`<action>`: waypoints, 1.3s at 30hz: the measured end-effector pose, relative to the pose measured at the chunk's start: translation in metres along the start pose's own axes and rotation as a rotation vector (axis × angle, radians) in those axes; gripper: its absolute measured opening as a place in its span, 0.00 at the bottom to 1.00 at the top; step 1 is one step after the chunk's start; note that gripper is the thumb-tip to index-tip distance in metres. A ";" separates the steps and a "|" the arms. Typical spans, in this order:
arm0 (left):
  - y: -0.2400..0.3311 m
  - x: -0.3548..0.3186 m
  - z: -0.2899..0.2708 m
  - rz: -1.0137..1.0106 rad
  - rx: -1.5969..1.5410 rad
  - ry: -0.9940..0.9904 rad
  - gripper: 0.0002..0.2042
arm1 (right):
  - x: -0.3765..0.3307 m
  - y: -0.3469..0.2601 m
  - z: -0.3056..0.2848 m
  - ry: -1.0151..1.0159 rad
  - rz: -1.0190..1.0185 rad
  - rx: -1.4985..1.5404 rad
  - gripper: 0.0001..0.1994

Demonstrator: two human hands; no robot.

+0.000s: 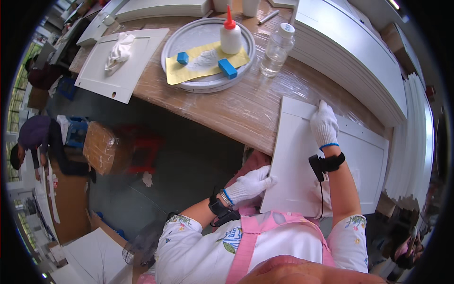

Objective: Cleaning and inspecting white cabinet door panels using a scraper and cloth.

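Note:
A white flat door panel lies on the plastic-wrapped wooden table, its near end hanging over the edge toward me. My left hand, in a white glove, grips the panel's near left edge. My right hand, also gloved, presses flat on the panel's far part near its top edge. Both wrists carry black straps.
A round white tray holds a yellow sheet, two blue blocks, white paste and a red-tipped squeeze bottle. A clear plastic bottle stands beside it. Another white panel with a crumpled cloth lies left. Stacked white panels fill the right. A person bends down far left.

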State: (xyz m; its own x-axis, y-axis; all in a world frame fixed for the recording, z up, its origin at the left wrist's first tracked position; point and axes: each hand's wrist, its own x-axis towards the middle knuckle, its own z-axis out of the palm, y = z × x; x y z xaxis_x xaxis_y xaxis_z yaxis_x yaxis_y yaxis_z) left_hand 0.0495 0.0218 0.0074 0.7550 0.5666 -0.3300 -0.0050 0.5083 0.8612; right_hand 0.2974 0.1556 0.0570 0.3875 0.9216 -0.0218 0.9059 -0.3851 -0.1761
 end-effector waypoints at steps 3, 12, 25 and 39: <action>-0.003 -0.003 0.004 0.010 -0.170 -0.061 0.27 | -0.026 -0.042 -0.003 -0.065 -0.084 0.024 0.14; 0.005 -0.001 -0.003 0.019 0.073 0.071 0.25 | 0.000 -0.011 -0.013 0.111 -0.034 0.067 0.16; 0.028 -0.001 0.001 -0.189 0.189 0.073 0.29 | -0.019 -0.063 -0.005 -0.107 -0.163 0.192 0.19; 0.026 0.002 0.005 -0.165 0.372 0.135 0.25 | 0.004 -0.069 -0.010 -0.289 -0.179 0.369 0.15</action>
State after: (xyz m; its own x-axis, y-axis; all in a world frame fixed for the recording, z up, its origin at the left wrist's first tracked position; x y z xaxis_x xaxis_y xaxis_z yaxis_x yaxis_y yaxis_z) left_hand 0.0544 0.0332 0.0314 0.6332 0.5899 -0.5011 0.3642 0.3443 0.8654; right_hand 0.2377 0.1851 0.0789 0.1211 0.9675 -0.2218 0.8132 -0.2249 -0.5369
